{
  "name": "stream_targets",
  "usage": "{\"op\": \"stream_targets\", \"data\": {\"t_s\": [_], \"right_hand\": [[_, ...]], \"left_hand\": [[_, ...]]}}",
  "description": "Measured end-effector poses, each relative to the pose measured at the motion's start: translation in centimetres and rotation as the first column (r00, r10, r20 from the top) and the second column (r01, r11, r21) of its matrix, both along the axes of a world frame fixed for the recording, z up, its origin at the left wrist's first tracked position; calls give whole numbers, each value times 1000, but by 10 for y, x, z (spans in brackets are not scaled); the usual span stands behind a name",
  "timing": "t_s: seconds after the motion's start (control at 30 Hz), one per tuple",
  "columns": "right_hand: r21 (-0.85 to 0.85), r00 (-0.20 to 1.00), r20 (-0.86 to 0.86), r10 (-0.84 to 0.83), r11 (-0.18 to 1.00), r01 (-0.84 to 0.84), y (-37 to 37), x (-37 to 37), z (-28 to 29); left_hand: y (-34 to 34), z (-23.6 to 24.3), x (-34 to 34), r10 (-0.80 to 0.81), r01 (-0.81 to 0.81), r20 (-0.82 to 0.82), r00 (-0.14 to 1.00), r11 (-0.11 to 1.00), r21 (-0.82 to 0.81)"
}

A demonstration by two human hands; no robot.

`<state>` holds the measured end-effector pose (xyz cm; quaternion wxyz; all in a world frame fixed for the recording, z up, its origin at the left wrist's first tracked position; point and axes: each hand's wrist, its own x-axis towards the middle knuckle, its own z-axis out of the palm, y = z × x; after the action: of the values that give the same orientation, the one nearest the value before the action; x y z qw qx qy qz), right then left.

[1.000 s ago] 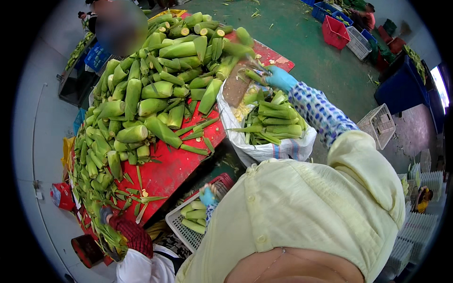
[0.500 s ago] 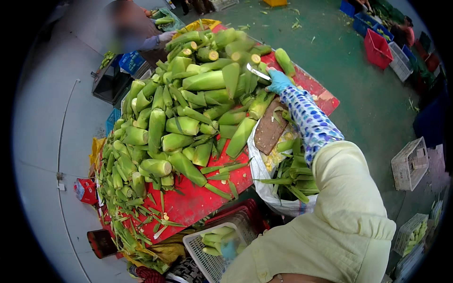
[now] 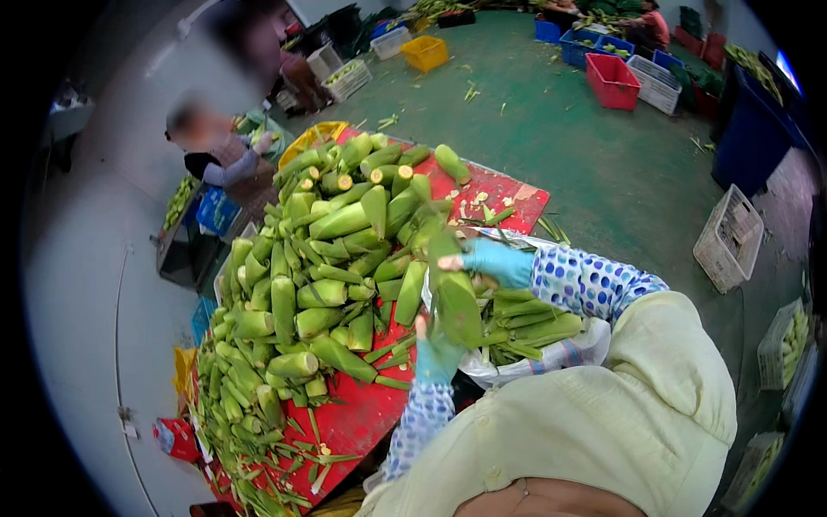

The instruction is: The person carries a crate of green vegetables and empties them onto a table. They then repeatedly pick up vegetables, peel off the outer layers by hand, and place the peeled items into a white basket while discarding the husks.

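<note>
Green-husked corn ear (image 3: 455, 293) is held upright between both hands above the near edge of the red worktop (image 3: 362, 422), just beside the white sack of husk trimmings (image 3: 551, 353). Left hand (image 3: 435, 355), in a teal glove, has its grip clenched on the ear's lower end. Right hand (image 3: 498, 261), also teal-gloved, has its grip closed near the upper end. Judgement: the ear handles best with the lower hold firm while the upper hand works along the husk, well off the heaped pile of green corn ears (image 3: 336, 258). Whether the right hand also carries a blade cannot be made out. The ear's far side, and the sack's contents beneath the forearm, are hidden.
</note>
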<state>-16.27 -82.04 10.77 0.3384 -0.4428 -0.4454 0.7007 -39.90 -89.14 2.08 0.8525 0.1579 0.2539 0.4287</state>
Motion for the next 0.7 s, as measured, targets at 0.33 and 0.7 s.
{"op": "stream_targets", "data": {"t_s": [0.33,0.7], "right_hand": [[464,853,521,-24,847,-260,-154,25,-4],[828,762,518,-389,449,-335,-177,47,-72]], "left_hand": [[-25,-21,57,-255,268,111,961,954,-135],[-56,-19,85,-208,219,75,975,958,-185]]}}
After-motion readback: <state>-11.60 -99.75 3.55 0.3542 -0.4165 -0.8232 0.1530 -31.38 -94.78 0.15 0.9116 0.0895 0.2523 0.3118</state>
